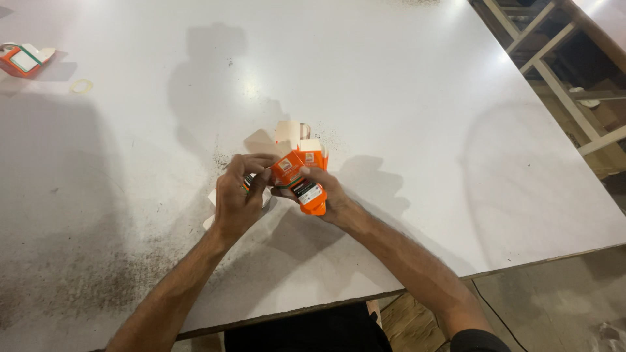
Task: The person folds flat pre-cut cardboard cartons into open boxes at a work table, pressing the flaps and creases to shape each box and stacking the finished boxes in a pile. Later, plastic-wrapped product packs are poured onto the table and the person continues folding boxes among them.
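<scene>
Both my hands are over the middle of the white table (404, 98), working small orange cartons. My right hand (329, 195) grips an orange carton (306, 189) with a dark label panel, its open flaps (290, 133) sticking up toward the far side. My left hand (238, 195) pinches the same carton's near end with its fingertips and partly covers another piece of card under the palm. What lies beneath my left hand is mostly hidden.
Another orange and white carton (25, 58) lies at the far left edge, with a small yellowish ring (81, 85) beside it. Dark dust speckles the table's near left. A white metal frame (554, 65) and a floor cable (495, 313) are off the table's right side.
</scene>
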